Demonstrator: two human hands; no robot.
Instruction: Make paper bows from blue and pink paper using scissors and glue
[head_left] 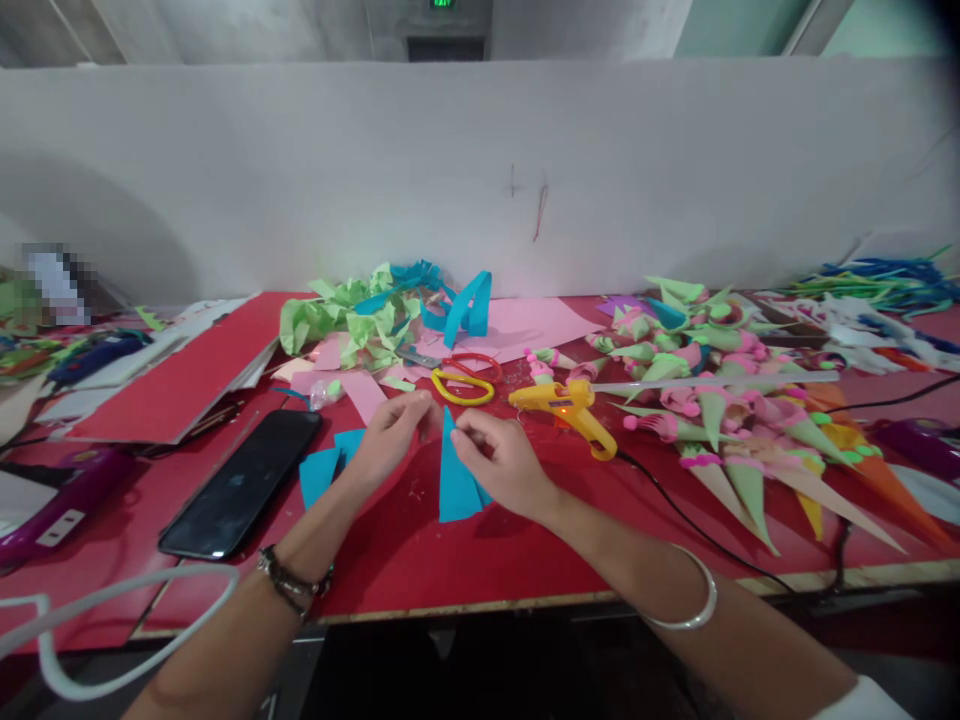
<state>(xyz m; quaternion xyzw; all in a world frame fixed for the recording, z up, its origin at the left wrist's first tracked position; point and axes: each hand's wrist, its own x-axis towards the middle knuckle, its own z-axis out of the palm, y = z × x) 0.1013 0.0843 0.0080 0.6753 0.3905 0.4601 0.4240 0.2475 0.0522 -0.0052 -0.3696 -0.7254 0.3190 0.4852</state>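
Note:
A blue paper piece point(455, 485), pointed at the top and wider at the bottom, is pinched in my right hand point(501, 462). My left hand point(396, 432) is beside its tip, fingers curled together; whatever they may hold is too small to make out. More blue paper pieces point(319, 476) lie on the table, partly covered by my left wrist. Just beyond my hands rest scissors with red and yellow handles point(463, 388). To the right of my right hand lies a yellow hot glue gun point(564, 402), with a glue stick point(720, 381) reaching out behind it.
Many decorated paper cones point(712, 400) cover the right side. Crumpled green paper point(352, 315) and blue strips point(469, 310) are heaped at the back. A black phone point(244, 485), a red sheet point(195, 370) and a purple power strip point(67, 505) lie left. The glue gun's cord point(697, 530) crosses the front right.

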